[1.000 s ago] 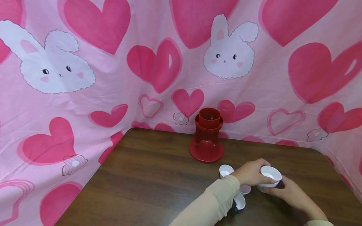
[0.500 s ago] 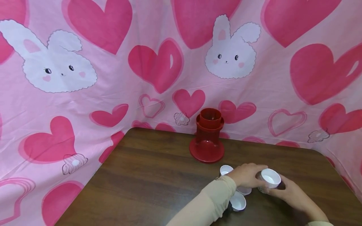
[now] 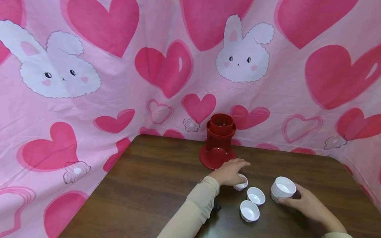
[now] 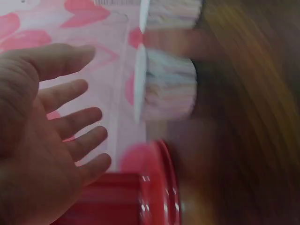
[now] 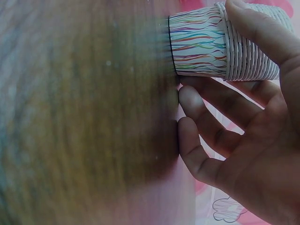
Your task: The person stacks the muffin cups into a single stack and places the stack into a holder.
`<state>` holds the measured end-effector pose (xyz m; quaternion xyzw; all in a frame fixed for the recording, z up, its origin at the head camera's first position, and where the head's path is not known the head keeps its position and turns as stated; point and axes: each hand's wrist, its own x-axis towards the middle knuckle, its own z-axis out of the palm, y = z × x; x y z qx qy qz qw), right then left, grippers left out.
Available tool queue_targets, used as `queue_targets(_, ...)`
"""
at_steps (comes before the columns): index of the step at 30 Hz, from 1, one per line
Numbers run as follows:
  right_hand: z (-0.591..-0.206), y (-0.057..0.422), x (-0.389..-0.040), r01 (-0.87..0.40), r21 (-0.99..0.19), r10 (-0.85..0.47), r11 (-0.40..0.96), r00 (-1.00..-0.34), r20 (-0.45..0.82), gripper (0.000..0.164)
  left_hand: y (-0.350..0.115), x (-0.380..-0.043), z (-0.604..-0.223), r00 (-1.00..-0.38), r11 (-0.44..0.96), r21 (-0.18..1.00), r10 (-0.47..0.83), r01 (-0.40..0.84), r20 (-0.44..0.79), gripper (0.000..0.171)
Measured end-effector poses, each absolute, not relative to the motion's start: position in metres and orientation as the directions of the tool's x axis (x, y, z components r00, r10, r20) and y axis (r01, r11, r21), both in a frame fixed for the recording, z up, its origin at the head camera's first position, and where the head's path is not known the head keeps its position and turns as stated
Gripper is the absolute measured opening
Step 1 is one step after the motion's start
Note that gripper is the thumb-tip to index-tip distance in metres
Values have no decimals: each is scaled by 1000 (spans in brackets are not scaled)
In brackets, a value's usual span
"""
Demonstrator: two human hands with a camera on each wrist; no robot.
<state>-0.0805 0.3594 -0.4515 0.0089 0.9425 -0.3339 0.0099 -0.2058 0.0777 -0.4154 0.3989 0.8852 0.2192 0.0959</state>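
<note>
My right hand (image 3: 311, 203) grips a stack of nested white paper cups (image 3: 278, 191) standing on the table. In the right wrist view, the stack (image 5: 199, 44) shows colourful wavy lines, and the thumb lies over its many rims. My left hand (image 3: 229, 173) is over a single paper cup (image 3: 242, 186), partly hiding it. Its fingers are spread and hold nothing; in the left wrist view a blurred cup (image 4: 171, 86) stands apart from the fingertips. Two more single cups, one (image 3: 256, 195) just behind the other (image 3: 249, 211), sit upright between the hands.
A red plastic stand (image 3: 220, 140) with a round base and an open cylinder on top stands at the table's back. A small dark object (image 3: 216, 206) shows beside the left sleeve. Pink cloth (image 3: 166, 115) with hearts and rabbits hangs behind the brown wooden table (image 3: 154, 178).
My left hand has let go of the cup stack and moved left to the far single cup, uncovering the two nearer cups. The right hand keeps holding the stack in place.
</note>
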Motion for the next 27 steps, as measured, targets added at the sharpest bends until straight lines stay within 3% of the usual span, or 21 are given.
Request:
queue_targets(7,-452,360,-79,33,-630,17,776,-999,-31,85,62,-209,-432,-699,658,445,709,607,-94,73)
queue_targets(14,-452,359,-80,15,-637,3,771,-1000,-20,83,57,-211,-436,-697,634,509,712,581,-91,77)
queue_targets(27,-452,358,-76,5,-638,-2,770,-1000,-10,80,73,-204,-437,-713,655,441,700,613,-49,64)
